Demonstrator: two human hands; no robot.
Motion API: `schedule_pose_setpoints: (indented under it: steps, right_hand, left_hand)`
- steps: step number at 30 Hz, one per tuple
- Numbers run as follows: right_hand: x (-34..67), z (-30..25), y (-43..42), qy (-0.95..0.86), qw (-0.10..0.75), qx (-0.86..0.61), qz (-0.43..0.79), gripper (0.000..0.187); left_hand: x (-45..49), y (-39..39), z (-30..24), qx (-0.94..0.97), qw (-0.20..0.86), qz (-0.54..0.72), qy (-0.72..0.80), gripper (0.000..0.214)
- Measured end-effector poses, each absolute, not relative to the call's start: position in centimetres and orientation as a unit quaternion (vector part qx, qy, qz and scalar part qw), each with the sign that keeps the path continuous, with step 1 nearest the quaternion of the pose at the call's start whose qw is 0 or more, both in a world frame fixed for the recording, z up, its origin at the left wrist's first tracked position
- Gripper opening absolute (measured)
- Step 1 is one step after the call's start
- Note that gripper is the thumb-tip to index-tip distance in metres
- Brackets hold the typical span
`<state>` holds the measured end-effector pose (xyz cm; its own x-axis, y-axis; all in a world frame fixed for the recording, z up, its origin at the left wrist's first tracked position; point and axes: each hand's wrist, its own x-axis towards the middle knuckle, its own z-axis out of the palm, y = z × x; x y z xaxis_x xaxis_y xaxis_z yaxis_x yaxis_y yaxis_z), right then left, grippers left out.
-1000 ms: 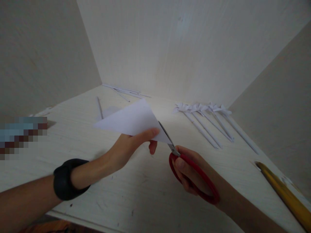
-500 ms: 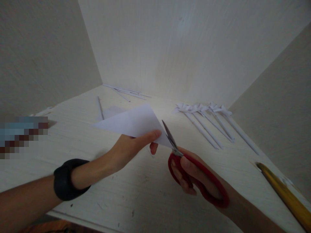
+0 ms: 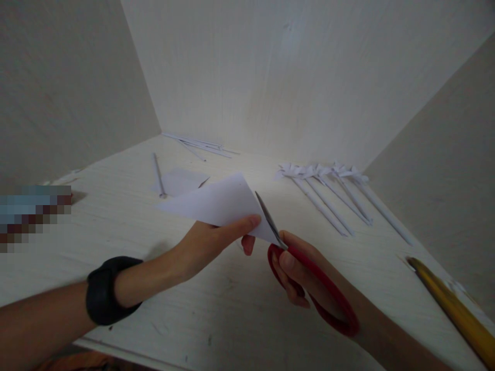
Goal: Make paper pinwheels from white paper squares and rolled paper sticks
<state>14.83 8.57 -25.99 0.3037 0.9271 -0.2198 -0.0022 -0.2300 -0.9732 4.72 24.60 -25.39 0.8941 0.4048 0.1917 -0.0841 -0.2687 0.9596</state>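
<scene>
My left hand (image 3: 228, 232) pinches a folded triangle of white paper (image 3: 216, 198), thumb on top and fingers beneath. A dark band (image 3: 112, 289) circles that wrist. In my right hand (image 3: 297, 268) is a pair of red-handled scissors (image 3: 336, 304), with fingers through the loops. The blades lie along the paper's right edge, near its lower right corner; whether they are cutting into it I cannot tell. Behind the triangle, flat on the table, are another piece of white paper (image 3: 180, 181) and a rolled paper stick (image 3: 158, 172).
Several thin paper sticks (image 3: 201, 144) lie by the back wall. On the right, several paper sticks with folded, flower-like tops (image 3: 320, 172) lie in a row. A yellow, tapered object (image 3: 448, 309) rests near the right edge. A blurred-out object (image 3: 34, 214) stands at the left.
The scissor blades have drawn closer together along the paper's edge. My left hand and the triangle have shifted slightly right and down, exposing more of the paper behind.
</scene>
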Motion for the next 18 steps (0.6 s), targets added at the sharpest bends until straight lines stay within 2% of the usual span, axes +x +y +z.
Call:
schedule_pose_setpoints:
  steps: [18]
  right_hand:
    - [14.6, -25.6, 8.7, -0.341, 0.495, -0.644, 0.473, 0.05]
  left_hand:
    - [4.7, 24.6, -25.4, 0.774, 0.588, 0.212, 0.097, 0.041]
